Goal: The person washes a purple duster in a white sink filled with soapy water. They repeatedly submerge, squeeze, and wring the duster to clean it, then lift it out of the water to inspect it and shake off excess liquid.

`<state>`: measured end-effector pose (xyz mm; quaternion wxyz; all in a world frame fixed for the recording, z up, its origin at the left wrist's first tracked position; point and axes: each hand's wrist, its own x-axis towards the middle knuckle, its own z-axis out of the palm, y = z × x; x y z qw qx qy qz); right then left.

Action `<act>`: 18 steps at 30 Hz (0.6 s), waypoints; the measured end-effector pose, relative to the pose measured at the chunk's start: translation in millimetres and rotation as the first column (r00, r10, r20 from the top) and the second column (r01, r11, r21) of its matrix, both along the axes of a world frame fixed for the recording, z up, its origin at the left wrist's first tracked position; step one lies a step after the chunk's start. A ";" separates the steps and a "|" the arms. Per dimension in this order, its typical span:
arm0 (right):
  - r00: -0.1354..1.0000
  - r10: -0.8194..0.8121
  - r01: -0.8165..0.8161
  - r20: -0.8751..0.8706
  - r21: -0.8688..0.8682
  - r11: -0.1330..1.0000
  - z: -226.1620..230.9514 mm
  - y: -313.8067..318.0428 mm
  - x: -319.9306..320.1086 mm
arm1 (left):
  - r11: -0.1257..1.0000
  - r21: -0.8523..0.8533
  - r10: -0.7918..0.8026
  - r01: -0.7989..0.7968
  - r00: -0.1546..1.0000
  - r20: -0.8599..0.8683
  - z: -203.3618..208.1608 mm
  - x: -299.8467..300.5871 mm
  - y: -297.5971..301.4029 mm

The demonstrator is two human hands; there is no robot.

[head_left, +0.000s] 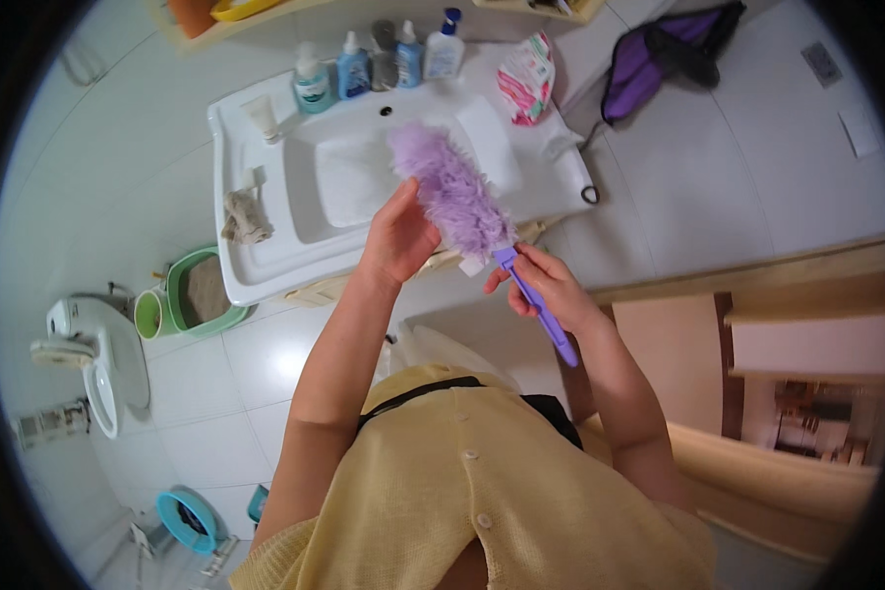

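A fluffy lilac duster (452, 192) slants over the front of the white washbasin (251, 275), its head pointing to the far left. My right hand (553, 287) is closed around its purple plastic handle, close to where the fluff begins. Along the left side of the fluffy head, my left hand (403, 236) is curled against the fibres, its fingers partly hidden behind them. A small white tag (472, 265) hangs by the lower end of the fluff.
Several pump bottles (352, 67) line the basin's back edge, beside a pink-and-white packet (527, 81). A white tube (262, 118) and a crumpled cloth (246, 216) lie on the left rim. At left are a green tub (238, 313) and a toilet (118, 364). A wooden cabinet (669, 344) stands right.
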<state>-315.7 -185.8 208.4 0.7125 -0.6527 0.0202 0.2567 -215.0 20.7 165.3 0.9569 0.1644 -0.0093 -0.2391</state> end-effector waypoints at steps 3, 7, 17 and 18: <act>0.971 -0.161 0.168 -0.177 0.026 0.985 8.9 -1.6 -16.0 | 0.995 0.075 -0.058 0.059 0.998 -0.013 -11.3 12.8 -29.4; 0.944 -0.328 0.313 -0.033 -0.220 0.924 -26.7 -47.2 -66.8 | 0.975 0.196 -0.094 0.105 0.994 -0.062 -17.4 13.7 -89.5; 0.703 -0.711 0.711 0.002 -0.020 0.703 -40.7 -197.8 -203.6 | 0.758 0.560 -0.509 0.334 0.840 0.189 34.2 -120.4 -319.7; 0.666 -0.746 0.746 0.004 -0.019 0.666 -44.3 -214.6 -221.3 | 0.749 0.584 -0.544 0.313 0.793 0.273 35.7 -141.2 -345.2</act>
